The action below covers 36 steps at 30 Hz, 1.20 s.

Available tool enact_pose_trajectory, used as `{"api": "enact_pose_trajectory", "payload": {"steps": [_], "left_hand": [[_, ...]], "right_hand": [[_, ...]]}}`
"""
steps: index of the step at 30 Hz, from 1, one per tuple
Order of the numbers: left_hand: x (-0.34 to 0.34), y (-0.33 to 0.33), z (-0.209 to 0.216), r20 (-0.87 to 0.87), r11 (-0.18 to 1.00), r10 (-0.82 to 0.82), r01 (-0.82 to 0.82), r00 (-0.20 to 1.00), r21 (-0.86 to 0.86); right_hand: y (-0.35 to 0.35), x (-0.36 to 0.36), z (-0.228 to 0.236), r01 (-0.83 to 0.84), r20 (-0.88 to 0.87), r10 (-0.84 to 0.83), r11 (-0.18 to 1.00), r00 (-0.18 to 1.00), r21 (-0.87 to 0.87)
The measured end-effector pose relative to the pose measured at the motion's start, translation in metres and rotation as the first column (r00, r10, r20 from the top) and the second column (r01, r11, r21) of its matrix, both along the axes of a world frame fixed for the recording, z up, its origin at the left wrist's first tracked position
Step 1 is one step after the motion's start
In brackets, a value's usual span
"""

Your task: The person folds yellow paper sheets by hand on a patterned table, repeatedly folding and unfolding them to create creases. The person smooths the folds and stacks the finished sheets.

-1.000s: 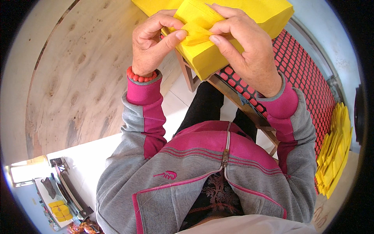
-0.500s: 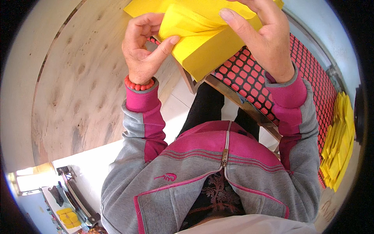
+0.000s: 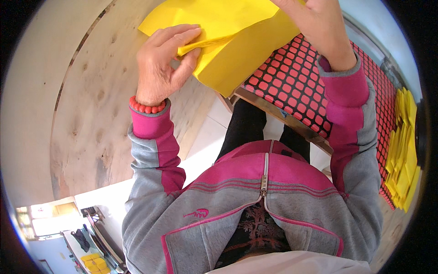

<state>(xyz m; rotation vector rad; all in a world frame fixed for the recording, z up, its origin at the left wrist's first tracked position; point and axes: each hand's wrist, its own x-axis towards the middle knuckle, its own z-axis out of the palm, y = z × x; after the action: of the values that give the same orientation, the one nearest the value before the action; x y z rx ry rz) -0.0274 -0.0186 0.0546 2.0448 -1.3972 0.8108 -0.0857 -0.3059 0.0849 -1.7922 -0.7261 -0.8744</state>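
Beside the broad wooden board (image 3: 100, 93), left hand (image 3: 159, 67) narrow on folded edge of yellow fabric (image 3: 246, 57), right hand (image 3: 323, 25), grip unclear.

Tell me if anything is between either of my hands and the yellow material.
Nothing visible is. Your left hand pinches a fold of the yellow material directly. Your right hand is by its right side with no object seen between, but the picture's top edge cuts it off, so contact there is unclear.
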Motion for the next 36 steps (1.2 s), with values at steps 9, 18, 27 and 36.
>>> {"api": "enact_pose_trajectory", "payload": {"steps": [9,18,27,36], "left_hand": [[-0.005,0.001,0.016,0.013,0.985,0.041,-0.042,0.999,0.165],[-0.001,-0.008,0.012,-0.131,0.994,-0.003,0.017,0.991,0.105],[0.03,0.009,0.018,-0.36,0.985,-0.041,-0.024,0.932,-0.173],[-0.034,-0.021,0.082,-0.098,0.993,0.12,-0.121,0.988,0.004]], "right_hand": [[-0.035,0.0,0.012,-0.002,-0.236,0.02,0.997,0.971,0.076],[-0.06,-0.01,0.029,0.096,-0.148,-0.087,0.994,0.985,0.052],[-0.068,-0.006,0.02,0.077,-0.179,-0.051,0.987,0.983,0.141],[-0.064,-0.018,-0.024,-0.114,-0.678,0.435,0.879,0.593,0.464]]}}
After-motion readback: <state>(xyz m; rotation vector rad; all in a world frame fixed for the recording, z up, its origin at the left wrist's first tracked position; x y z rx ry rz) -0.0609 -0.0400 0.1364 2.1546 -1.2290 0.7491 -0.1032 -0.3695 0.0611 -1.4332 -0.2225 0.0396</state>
